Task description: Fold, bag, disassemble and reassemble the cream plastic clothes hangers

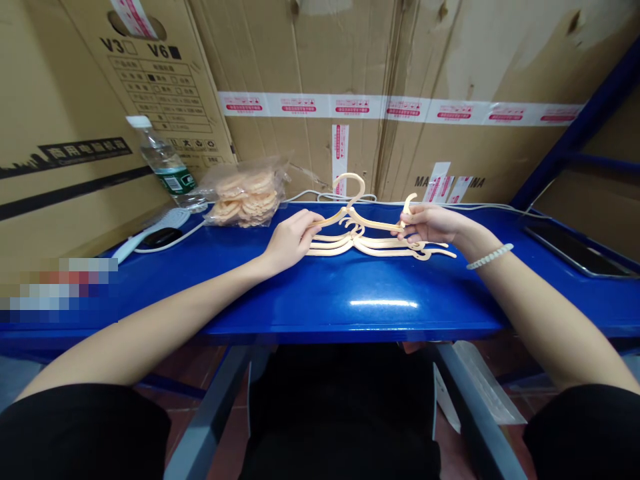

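A pale peach clothes hanger (373,220) is held up by its two ends, its hook pointing upward. My left hand (291,241) pinches the left arm of it, fingers closed. At the other end my right hand (427,223) grips the right arm, where a small curved piece sticks up beside the thumb. Just below and behind my hands, several similar hangers (383,253) lie in a stack on the blue table (310,300); my left hand hides their left ends.
Behind stand cardboard boxes (300,60) with printed tape. A clear bag of peach plastic parts (245,197), a water bottle (173,173) and a white brush-like item (150,233) are at left. A phone-like dark slab (580,250) lies right; a white cable (475,207) runs along the back.
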Action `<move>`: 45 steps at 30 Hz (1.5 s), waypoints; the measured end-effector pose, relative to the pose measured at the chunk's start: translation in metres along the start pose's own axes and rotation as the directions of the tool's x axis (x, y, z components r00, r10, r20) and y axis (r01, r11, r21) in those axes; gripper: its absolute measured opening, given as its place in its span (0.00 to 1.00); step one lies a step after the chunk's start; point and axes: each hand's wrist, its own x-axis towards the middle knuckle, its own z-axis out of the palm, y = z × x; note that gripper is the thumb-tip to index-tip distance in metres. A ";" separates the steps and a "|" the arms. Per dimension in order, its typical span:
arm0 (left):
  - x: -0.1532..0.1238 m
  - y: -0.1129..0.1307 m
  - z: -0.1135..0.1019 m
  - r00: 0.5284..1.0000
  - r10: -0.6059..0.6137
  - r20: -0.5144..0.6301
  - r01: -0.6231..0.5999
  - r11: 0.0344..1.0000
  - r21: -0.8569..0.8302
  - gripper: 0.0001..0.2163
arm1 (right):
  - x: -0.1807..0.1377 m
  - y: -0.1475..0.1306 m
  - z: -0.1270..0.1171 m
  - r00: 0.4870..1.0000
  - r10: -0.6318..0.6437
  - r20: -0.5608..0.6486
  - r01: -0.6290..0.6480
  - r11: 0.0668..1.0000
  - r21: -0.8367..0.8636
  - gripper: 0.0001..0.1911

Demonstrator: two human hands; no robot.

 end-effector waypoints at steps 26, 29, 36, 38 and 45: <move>0.002 0.006 0.000 0.996 -0.086 0.019 0.087 0.989 -0.116 0.12 | 0.006 0.009 0.019 0.800 -0.580 -0.156 0.515 0.795 -0.320 0.15; 0.003 0.005 0.001 0.994 -0.110 0.016 0.111 0.987 -0.113 0.11 | 0.006 0.009 0.018 0.799 -0.586 -0.139 0.535 0.796 -0.282 0.19; 0.003 0.001 0.001 0.985 -0.156 0.075 0.164 0.980 -0.113 0.12 | 0.000 0.004 0.015 0.812 -0.551 -0.193 0.514 0.831 -0.212 0.19; 0.004 0.001 -0.001 0.985 -0.149 0.084 0.158 0.982 -0.105 0.10 | -0.004 -0.001 0.009 0.805 -0.557 -0.206 0.517 0.828 -0.219 0.18; 0.008 -0.003 -0.009 0.996 -0.051 0.078 0.053 0.998 -0.029 0.10 | -0.016 -0.018 -0.031 0.747 -0.569 -0.344 0.472 0.818 -0.329 0.15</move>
